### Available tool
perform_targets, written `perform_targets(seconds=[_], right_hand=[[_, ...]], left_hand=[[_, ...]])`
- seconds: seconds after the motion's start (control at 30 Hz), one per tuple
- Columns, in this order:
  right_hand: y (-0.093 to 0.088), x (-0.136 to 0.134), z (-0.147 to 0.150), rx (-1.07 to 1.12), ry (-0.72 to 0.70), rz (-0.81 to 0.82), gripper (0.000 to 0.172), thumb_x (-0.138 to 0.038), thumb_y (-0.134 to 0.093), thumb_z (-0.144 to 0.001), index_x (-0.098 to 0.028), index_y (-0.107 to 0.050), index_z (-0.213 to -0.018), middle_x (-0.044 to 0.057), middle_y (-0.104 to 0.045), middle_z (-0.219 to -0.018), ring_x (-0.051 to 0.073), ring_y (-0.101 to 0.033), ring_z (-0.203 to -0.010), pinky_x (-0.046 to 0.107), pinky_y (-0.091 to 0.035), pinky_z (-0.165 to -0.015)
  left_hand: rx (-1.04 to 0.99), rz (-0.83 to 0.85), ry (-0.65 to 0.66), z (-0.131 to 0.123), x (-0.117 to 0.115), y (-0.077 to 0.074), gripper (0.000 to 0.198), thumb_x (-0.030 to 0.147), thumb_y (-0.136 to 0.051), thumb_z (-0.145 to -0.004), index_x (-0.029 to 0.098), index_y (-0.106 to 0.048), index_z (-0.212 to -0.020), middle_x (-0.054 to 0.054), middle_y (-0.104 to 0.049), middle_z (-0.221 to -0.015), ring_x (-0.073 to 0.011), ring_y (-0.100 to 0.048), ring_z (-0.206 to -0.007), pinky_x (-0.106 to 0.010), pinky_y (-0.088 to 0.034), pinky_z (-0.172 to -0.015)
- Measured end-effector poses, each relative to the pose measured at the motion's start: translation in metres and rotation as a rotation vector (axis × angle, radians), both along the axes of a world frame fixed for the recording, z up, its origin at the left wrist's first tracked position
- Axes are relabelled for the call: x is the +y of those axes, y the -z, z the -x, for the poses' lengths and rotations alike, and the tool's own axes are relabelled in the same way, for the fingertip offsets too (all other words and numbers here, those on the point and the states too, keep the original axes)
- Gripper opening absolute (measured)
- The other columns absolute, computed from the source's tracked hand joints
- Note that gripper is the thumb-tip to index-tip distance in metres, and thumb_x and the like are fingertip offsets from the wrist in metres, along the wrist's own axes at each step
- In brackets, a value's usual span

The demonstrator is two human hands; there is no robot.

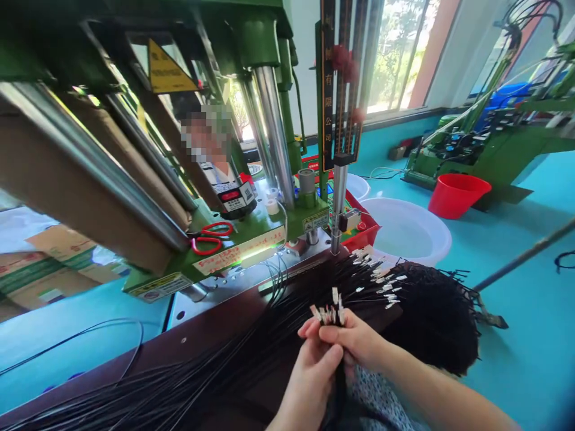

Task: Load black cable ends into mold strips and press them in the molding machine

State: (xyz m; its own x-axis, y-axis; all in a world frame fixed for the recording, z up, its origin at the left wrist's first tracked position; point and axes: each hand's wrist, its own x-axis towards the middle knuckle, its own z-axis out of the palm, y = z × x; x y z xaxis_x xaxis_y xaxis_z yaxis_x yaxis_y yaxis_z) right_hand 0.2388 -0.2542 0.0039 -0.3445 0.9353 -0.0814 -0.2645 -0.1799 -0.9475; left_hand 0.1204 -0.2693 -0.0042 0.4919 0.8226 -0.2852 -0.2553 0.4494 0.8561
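My left hand point(314, 374) and right hand point(359, 341) are closed on a cable bundle point(340, 376), 5 o'clock from view centre, plugs point(335, 296) toward 12 o'clock. It should handle light and bendy; grip below the plugs.

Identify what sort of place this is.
Probably a factory floor making cables: a large green press, another green machine behind, and masses of black cables with metallic-looking ends.

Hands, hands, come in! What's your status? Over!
Left hand, right hand: both closed on cable bunch. Loose cables close by. Scissors on press. Nothing plainly in the way.
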Motion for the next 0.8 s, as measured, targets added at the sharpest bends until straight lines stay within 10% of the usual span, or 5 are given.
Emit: perform_targets(seconds=[0.23,0.63,0.8], right_hand=[[-0.022,0.027,-0.020,0.221,0.143,0.098,0.044,-0.033,-0.064,-0.076,-0.020,-0.053,-0.116,0.009,-0.066,-0.099,0.021,-0.061,-0.091,0.037,-0.045,-0.083],[-0.027,0.056,-0.045,-0.386,0.202,-0.283,0.047,-0.033,-0.053,-0.080,-0.018,-0.043,-0.123,0.004,-0.064,-0.087,0.015,-0.060,-0.070,0.033,-0.049,-0.069],[-0.044,0.072,-0.058,-0.618,0.271,-0.557,0.050,-0.030,-0.055,-0.078,-0.022,-0.046,-0.126,0.006,-0.046,-0.130,0.023,-0.040,-0.119,0.040,-0.031,-0.101]], left_hand=[[-0.050,0.063,-0.027,-0.021,0.010,0.000,0.037,0.050,-0.058,-0.072,0.016,-0.048,-0.080,0.008,-0.041,-0.046,-0.0014,-0.027,-0.031,-0.015,-0.019,-0.032],[0.016,-0.101,-0.208,-0.022,0.047,-0.008,0.029,0.035,-0.066,-0.067,0.013,-0.056,-0.084,-0.001,-0.056,-0.068,-0.0089,-0.051,-0.058,-0.020,-0.043,-0.050],[-0.010,-0.099,-0.074,-0.022,0.052,-0.010,0.024,0.036,-0.061,-0.070,0.015,-0.049,-0.071,0.004,-0.047,-0.055,-0.0069,-0.040,-0.045,-0.019,-0.034,-0.038]])
